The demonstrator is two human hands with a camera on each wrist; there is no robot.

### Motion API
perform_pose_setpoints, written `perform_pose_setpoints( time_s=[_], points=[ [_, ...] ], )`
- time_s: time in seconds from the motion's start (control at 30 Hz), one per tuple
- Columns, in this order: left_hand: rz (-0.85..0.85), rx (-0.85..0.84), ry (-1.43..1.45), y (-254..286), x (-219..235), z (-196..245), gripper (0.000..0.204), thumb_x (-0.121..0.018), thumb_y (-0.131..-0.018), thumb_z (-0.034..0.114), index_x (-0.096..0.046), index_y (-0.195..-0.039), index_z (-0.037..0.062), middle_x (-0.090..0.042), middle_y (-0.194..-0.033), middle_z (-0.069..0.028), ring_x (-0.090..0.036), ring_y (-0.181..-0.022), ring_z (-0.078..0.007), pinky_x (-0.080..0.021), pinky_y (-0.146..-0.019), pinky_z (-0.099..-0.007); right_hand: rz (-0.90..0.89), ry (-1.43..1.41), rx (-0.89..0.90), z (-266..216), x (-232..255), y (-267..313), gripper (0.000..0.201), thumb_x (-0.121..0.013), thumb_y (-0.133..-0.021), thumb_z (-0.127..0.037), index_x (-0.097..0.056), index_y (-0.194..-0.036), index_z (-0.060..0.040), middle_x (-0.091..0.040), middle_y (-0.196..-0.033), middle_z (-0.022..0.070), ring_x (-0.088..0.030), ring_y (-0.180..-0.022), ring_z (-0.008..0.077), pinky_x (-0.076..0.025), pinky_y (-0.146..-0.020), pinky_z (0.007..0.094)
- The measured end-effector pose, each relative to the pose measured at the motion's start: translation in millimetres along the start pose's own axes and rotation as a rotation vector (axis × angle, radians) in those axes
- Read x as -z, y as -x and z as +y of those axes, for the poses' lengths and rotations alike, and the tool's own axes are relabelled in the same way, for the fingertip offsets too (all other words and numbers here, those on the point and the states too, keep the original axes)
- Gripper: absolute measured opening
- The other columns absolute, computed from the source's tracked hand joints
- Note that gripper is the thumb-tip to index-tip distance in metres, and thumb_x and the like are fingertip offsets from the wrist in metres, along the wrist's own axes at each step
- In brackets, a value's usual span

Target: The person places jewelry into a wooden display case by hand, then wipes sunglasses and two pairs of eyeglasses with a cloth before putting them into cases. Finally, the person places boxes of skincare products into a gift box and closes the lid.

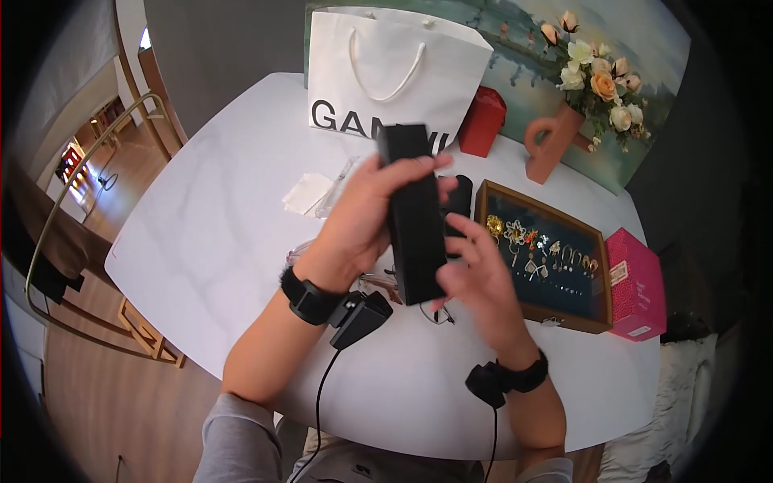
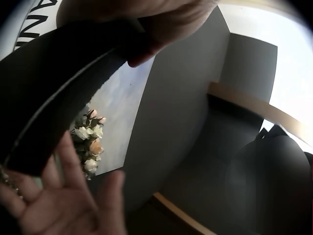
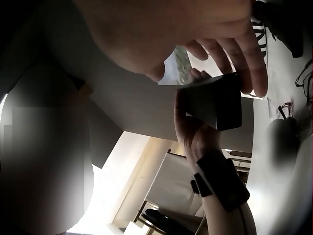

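Note:
A long black box (image 1: 415,241) is held up over the table, its long side slanting across the head view. My left hand (image 1: 362,205) grips it, with the thumb across its upper part. In the left wrist view, the same box (image 2: 54,88) shows a pale line along one edge. My right hand (image 1: 483,278) is beside the lower part of the box, fingers spread and loosely bent. From the right wrist, the fingers (image 3: 254,63) of that hand extend close by one end of the box. Eyeglasses (image 1: 448,319) lie partly hidden below the box.
Behind the hands stand a white paper bag (image 1: 403,68), a red box (image 1: 483,121) and a vase (image 1: 555,145) with flowers. A jewelry display case (image 1: 555,315) and a pink box (image 1: 640,286) are at the right. Another black case (image 1: 460,193) lies behind the held box.

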State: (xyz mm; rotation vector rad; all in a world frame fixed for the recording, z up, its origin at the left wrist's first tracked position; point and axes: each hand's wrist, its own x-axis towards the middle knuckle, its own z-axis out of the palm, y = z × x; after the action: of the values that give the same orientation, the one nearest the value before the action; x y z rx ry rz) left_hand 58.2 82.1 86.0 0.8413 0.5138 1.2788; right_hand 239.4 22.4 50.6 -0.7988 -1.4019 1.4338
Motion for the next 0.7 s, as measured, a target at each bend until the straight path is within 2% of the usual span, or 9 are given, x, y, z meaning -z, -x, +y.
perform_pose_setpoints(
  time_s=[0.1, 0.13, 0.2, 0.27, 0.4, 0.5, 0.57, 0.63, 0.7],
  points=[
    [-0.005, 0.115, -0.097, -4, 1, -3, 0.056, -0.064, -0.094, 0.018, -0.041, -0.141, -0.0017, -0.06, -0.129, -0.0156, -0.062, -0.116, -0.0251, -0.051, -0.1, -0.0389, -0.044, 0.021, -0.022, 23, -3, -7, 0.058, -0.058, -0.1, -0.014, -0.028, -0.148, 0.0005, -0.06, -0.116, 0.0102, -0.062, -0.092, 0.0119, -0.053, -0.061, 0.0257],
    [0.129, -0.028, -0.183, -7, 7, -5, 0.059, -0.065, -0.094, 0.02, -0.039, -0.143, -0.0002, -0.059, -0.129, -0.0141, -0.057, -0.12, -0.0239, -0.046, -0.104, -0.0397, 0.08, 0.048, -0.024, 28, -7, -13, 0.053, -0.058, -0.1, -0.016, -0.034, -0.144, 0.0014, -0.062, -0.111, 0.0106, -0.063, -0.083, 0.0123, -0.052, -0.057, 0.025],
    [0.337, -0.242, -0.26, -5, 12, 3, 0.066, -0.066, -0.092, 0.025, -0.035, -0.147, 0.0037, -0.054, -0.13, -0.0107, -0.046, -0.128, -0.0202, -0.033, -0.112, -0.0401, 0.12, 0.053, -0.126, 33, 1, -34, 0.049, -0.057, -0.101, -0.017, -0.037, -0.141, 0.0032, -0.063, -0.107, 0.0113, -0.063, -0.076, 0.013, -0.052, -0.055, 0.0252],
    [0.318, -0.31, -0.189, -3, 19, 18, 0.063, -0.063, -0.093, 0.026, -0.038, -0.145, 0.0029, -0.053, -0.131, -0.0104, -0.046, -0.127, -0.0202, -0.035, -0.11, -0.0392, 0.234, 0.073, -0.233, 35, 5, -60, 0.046, -0.058, -0.1, -0.023, -0.046, -0.131, 0.0092, -0.064, -0.097, 0.0145, -0.062, -0.058, 0.0166, -0.052, -0.05, 0.0277],
    [0.227, -0.293, -0.069, 4, 17, 32, 0.048, -0.058, -0.096, 0.023, -0.047, -0.137, -0.0001, -0.057, -0.131, -0.013, -0.054, -0.122, -0.024, -0.041, -0.107, -0.04, 0.25, 0.235, -0.389, 63, 16, -107, 0.047, -0.06, -0.098, -0.025, -0.05, -0.126, 0.0125, -0.063, -0.095, 0.0161, -0.062, -0.055, 0.0179, -0.051, -0.047, 0.029],
    [0.158, -0.252, 0.021, 8, 15, 34, 0.04, -0.056, -0.097, 0.02, -0.053, -0.132, -0.0003, -0.06, -0.126, -0.0138, -0.059, -0.116, -0.0246, -0.045, -0.102, -0.0382, 0.195, 0.428, -0.404, 68, 17, -112, 0.046, -0.063, -0.093, -0.022, -0.055, -0.122, 0.0124, -0.065, -0.095, 0.0186, -0.066, -0.064, 0.0259, -0.054, -0.056, 0.0353],
    [0.153, -0.237, 0.06, 9, 12, 33, 0.037, -0.056, -0.097, 0.019, -0.055, -0.129, -0.0002, -0.062, -0.123, -0.0137, -0.061, -0.113, -0.0244, -0.047, -0.1, -0.0369, 0.196, 1.152, 0.082, 64, 32, -108, 0.04, -0.066, -0.089, -0.018, -0.058, -0.117, 0.0101, -0.065, -0.101, 0.0206, -0.066, -0.087, 0.0345, -0.055, -0.076, 0.0432],
    [0.106, -0.225, 0.032, 8, 11, 31, 0.035, -0.058, -0.096, 0.018, -0.056, -0.126, 0.0005, -0.064, -0.119, -0.0123, -0.063, -0.109, -0.0224, -0.049, -0.095, -0.0344, 0.36, 1.395, 0.154, 50, 32, -99, 0.037, -0.07, -0.084, -0.017, -0.06, -0.112, 0.0055, -0.063, -0.107, 0.0209, -0.057, -0.107, 0.0387, -0.048, -0.092, 0.0477],
    [0.099, -0.221, 0.045, 6, 11, 27, 0.032, -0.058, -0.096, 0.017, -0.057, -0.124, 0.0013, -0.065, -0.116, -0.0113, -0.064, -0.105, -0.0211, -0.05, -0.093, -0.0344, 0.393, 1.528, 0.184, 50, 38, -97, 0.033, -0.071, -0.084, -0.018, -0.061, -0.106, 0.0034, -0.062, -0.108, 0.0211, -0.055, -0.111, 0.0369, -0.047, -0.094, 0.0473]
  ],
)
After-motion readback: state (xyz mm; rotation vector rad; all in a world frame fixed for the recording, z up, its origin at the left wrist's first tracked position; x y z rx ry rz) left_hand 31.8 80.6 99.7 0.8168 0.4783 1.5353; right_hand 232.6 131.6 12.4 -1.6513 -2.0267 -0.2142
